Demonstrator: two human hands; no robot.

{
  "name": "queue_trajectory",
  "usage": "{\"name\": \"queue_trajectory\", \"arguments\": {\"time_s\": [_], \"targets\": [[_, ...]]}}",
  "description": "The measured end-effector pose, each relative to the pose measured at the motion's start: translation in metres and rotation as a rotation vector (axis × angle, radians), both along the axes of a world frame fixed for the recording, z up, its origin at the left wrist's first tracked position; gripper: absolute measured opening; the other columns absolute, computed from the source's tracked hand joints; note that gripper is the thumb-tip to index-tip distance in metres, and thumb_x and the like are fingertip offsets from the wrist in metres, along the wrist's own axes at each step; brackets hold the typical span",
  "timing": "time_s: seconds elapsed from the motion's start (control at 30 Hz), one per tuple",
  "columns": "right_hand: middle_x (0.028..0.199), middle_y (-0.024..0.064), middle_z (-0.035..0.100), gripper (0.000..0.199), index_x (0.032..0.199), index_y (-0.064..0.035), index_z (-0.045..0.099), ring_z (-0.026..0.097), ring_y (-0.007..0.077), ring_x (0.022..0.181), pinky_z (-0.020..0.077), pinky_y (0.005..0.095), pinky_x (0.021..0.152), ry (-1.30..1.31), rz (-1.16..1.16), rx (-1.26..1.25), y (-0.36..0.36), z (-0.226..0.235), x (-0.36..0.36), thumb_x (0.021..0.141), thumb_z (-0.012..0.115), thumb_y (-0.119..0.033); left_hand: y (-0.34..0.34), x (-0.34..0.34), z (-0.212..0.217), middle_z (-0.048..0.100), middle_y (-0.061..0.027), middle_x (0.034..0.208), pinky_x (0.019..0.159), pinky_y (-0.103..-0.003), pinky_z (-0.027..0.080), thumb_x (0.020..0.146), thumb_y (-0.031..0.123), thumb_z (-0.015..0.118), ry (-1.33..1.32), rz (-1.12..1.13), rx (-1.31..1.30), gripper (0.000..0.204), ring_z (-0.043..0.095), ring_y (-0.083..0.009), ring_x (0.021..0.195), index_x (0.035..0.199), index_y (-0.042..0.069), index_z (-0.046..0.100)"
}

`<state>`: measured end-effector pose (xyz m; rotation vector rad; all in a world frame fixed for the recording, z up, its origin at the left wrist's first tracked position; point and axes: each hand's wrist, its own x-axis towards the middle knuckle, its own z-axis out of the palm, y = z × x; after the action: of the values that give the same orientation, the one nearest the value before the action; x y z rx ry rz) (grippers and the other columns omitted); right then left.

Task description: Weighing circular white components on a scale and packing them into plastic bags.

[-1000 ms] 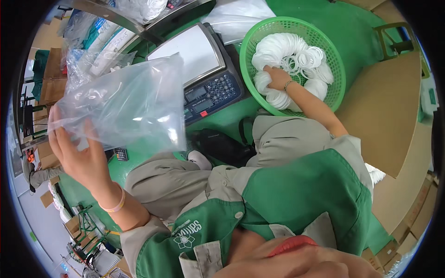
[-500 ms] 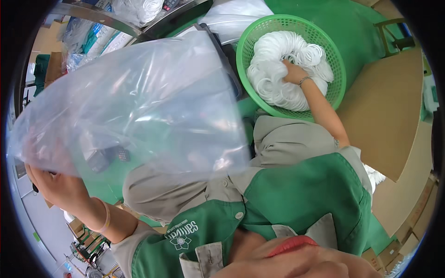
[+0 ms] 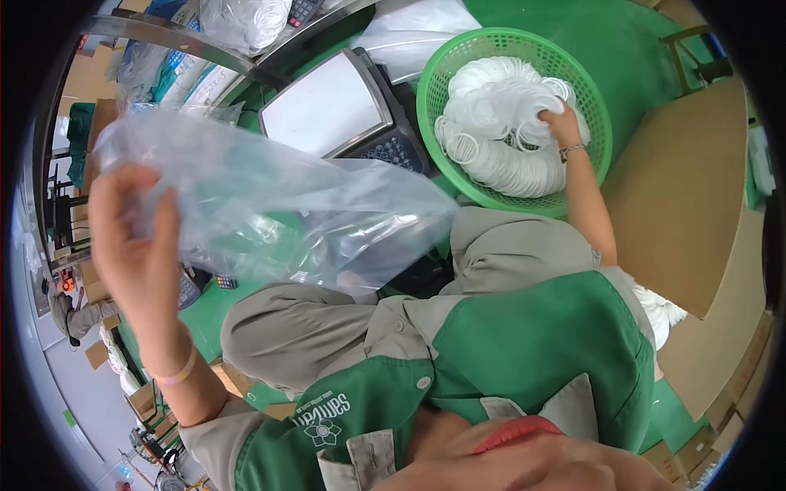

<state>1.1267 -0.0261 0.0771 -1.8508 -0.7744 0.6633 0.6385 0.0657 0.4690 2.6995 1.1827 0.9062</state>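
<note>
- Left hand (image 3: 139,245): holds the bag (image 3: 270,188) at its left end; fingers curled, thumb extended, slight motion blur.
- Bag: transparent, in the air in front of the torso, left of the basket (image 3: 431,151). Long axis runs across the view from upper left, at the hand, to a narrowed corner at lower right. The lower edge hangs slack over the left thigh (image 3: 291,327). It cannot be told which end is the mouth.
- Right hand (image 3: 561,127): inside the basket at its right side, fingers curled against the rings (image 3: 512,172). Whether it grips any cannot be told.
- Rings: white, thin, packed in curved rows. The near row runs from the basket's left side to the lower right, rings standing edge-on; others lie flatter near the middle.
- Basket edges: round green rim on all sides; scale (image 3: 323,106) beside the left, right knee (image 3: 508,237) close below the near rim.
- Scale: platform faces up; the bag overlaps its keypad end.
- Room: green floor (image 3: 634,90) shows between the basket and the cardboard (image 3: 679,196). The right forearm crosses the lower-right rim, near the cardboard's left edge.
</note>
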Motion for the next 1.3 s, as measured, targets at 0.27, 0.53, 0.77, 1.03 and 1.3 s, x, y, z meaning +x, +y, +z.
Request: {"name": "queue_trajectory", "arguments": {"time_s": [0.27,0.53,0.77,1.03,1.3], "targets": [[0.105,0.0126,0.060,0.043,0.112,0.0045,0.053,0.058,0.0231,0.095,0.0464,0.0330,0.081,0.481,-0.233,0.270,-0.023,0.013,0.018,0.070,0.061,-0.003,0.006,0.094,-0.045,0.060,-0.0089,0.093,0.059,-0.037,0.047,0.069,0.005,0.055,0.332,-0.215,-0.083,0.026,0.059,-0.0301,0.070,0.094,0.007,0.059],[0.118,0.0152,0.052,0.041,0.123,0.0034,0.042,0.053,0.0284,0.107,0.0458,0.0422,0.089,0.833,-0.289,0.536,-0.015,0.079,0.009,0.083,0.048,-0.005,0.054,0.144,-0.130,0.057,-0.0113,0.105,0.075,-0.040,0.046,0.067,0.003,0.052,0.273,-0.171,-0.190,0.043,0.057,-0.0335,0.089,0.111,0.008,0.053],[0.116,0.0134,0.053,0.044,0.121,0.0033,0.043,0.054,0.0248,0.105,0.0453,0.0378,0.088,0.812,0.060,0.702,0.007,0.165,-0.052,0.080,0.055,-0.005,0.069,0.170,-0.156,0.039,-0.0229,0.130,0.088,-0.039,0.042,0.065,0.009,0.058,0.274,-0.434,-0.323,0.079,0.049,-0.0350,0.108,0.135,-0.003,0.023],[0.090,0.0070,0.063,0.032,0.094,-0.0019,0.057,0.060,0.0196,0.080,0.0465,0.0318,0.072,0.042,0.382,0.291,0.027,0.172,-0.137,0.064,0.065,-0.005,0.046,0.162,-0.133,0.053,-0.0149,0.104,0.056,-0.025,0.046,0.061,0.002,0.055,0.064,-0.490,-1.085,0.088,0.052,-0.0128,0.068,0.139,-0.001,0.014],[0.080,0.0111,0.062,0.034,0.098,-0.0053,0.058,0.062,0.0278,0.076,0.0486,0.0409,0.070,-0.641,1.034,-0.103,0.046,0.159,-0.212,0.065,0.065,-0.014,-0.007,0.156,-0.134,0.034,-0.0113,0.139,0.077,-0.020,0.042,0.063,0.000,0.052,-0.020,-0.770,-0.777,0.086,0.050,-0.0130,0.087,0.141,0.004,0.016]]}}
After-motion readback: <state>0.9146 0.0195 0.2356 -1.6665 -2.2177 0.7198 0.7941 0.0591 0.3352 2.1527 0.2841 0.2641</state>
